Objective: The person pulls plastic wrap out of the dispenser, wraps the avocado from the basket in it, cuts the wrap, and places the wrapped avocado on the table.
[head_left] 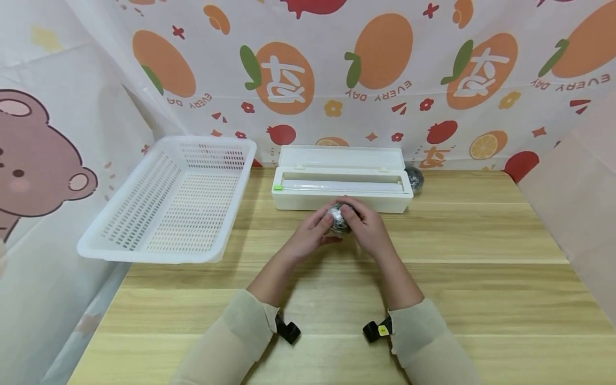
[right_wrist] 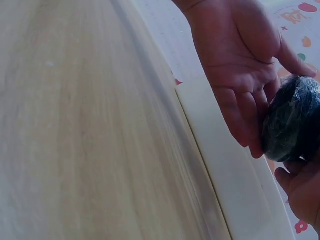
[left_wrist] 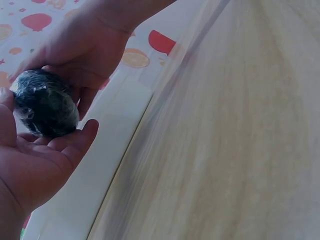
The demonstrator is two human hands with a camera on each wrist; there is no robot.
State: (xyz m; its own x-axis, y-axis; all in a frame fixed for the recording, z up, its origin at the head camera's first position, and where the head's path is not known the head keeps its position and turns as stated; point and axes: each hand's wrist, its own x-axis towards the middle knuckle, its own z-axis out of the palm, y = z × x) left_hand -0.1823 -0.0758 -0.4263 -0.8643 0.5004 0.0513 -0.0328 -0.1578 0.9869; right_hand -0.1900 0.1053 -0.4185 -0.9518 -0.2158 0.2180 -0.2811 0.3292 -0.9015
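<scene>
Both hands hold a dark, rounded object (head_left: 340,218) wrapped in shiny clear film, just in front of a long white box. What lies under the film cannot be made out. The left hand (head_left: 310,232) has its thumb on the near side and its fingers beneath. From the other side the right hand (head_left: 369,229) holds it, thumb on top and fingers around the far side. The left wrist view shows the wrapped object (left_wrist: 45,102) between the left palm (left_wrist: 40,167) and the right hand (left_wrist: 87,50). In the right wrist view, the left fingers touch the wrapped object (right_wrist: 292,120).
The white film dispenser box (head_left: 343,203) stands with its lid raised, a pale roll (head_left: 341,185) inside and a green slider (head_left: 278,187) at its left end. Behind its right end sits another film-wrapped dark object (head_left: 415,179). A white plastic basket (head_left: 218,251) is at left.
</scene>
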